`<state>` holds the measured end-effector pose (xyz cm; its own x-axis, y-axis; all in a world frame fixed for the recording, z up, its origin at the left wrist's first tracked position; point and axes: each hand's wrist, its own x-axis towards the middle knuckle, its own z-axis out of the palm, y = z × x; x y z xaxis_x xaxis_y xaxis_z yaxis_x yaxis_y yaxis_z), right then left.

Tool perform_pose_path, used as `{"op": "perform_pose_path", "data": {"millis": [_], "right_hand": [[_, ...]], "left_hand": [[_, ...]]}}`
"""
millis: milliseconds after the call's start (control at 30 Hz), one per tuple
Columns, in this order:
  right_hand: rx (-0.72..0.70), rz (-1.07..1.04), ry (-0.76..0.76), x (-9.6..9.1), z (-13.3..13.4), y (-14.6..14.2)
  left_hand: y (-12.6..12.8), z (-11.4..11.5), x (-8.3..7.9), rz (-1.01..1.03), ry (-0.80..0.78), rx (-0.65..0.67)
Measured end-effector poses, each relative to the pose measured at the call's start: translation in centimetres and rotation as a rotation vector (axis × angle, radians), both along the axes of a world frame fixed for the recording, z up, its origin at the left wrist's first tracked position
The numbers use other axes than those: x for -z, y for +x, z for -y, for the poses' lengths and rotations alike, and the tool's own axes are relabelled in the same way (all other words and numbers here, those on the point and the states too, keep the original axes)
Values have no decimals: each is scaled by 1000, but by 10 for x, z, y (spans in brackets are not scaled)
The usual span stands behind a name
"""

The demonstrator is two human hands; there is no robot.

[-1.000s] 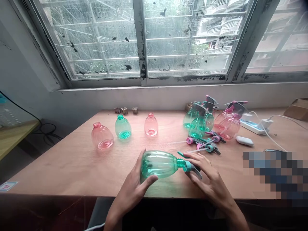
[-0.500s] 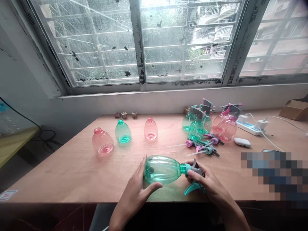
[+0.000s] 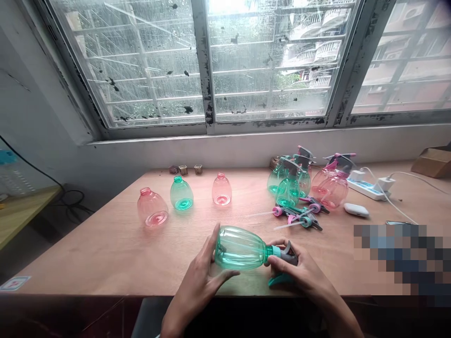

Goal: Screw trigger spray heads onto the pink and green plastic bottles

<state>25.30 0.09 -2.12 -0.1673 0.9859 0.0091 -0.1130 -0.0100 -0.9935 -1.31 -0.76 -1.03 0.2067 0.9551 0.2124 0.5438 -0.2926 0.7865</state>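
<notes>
Holds a green bottle (image 3: 241, 247) on its side at lower center of the frame, above the near edge of a wood-grained table (image 3: 105, 263), base to the left and neck to the right. Cups the base with the left hand (image 3: 200, 278), reaching in from the lower left with fingers wide of the thumb, fingertips up along the base and thumb stretched beneath the belly; cannot tell whether clasping or merely steadying. Grips the neck end with the right hand (image 3: 302, 268), angled in from the lower right, thumb on the near side and fingers curled behind, closed around a gray-and-teal sprayer (image 3: 289, 257) with a teal trigger (image 3: 281, 280) jutting out below.

Shows see-through, gently ribbed walls tapering to a narrow collar; cannot make out the contents.

Faces three uncapped, round-bellied bottles left of center: a pink bottle (image 3: 152, 206), a second green bottle (image 3: 182, 193) and another pink bottle (image 3: 221, 190), all deeper in color toward the base. Includes, right of center, a cluster of capped spray bottles (image 3: 289, 190) in green and pink, behind a heap of loose sprayers (image 3: 303, 217) with clear straws.
</notes>
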Motion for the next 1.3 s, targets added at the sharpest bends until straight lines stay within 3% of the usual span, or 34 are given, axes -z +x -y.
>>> {"op": "perform_pose_path", "data": {"millis": [367,633,867,1067,1300], "right_hand": [[-74,7,-49,2,0,7],[-45,-22,-42,-1,2,6],[-84,20,-48,3,-2,10],[-42,40,-43,9,-4,10],[-3,21,-37,4,0,5]], "left_hand": [[-2,1,-8,-9,-21,24],[-3,-1,1,-7,-20,48],[0,-3,-3,-70,-28,22],[1,-4,2,-108,58,26],[1,-1,4,-104,30,21]]}}
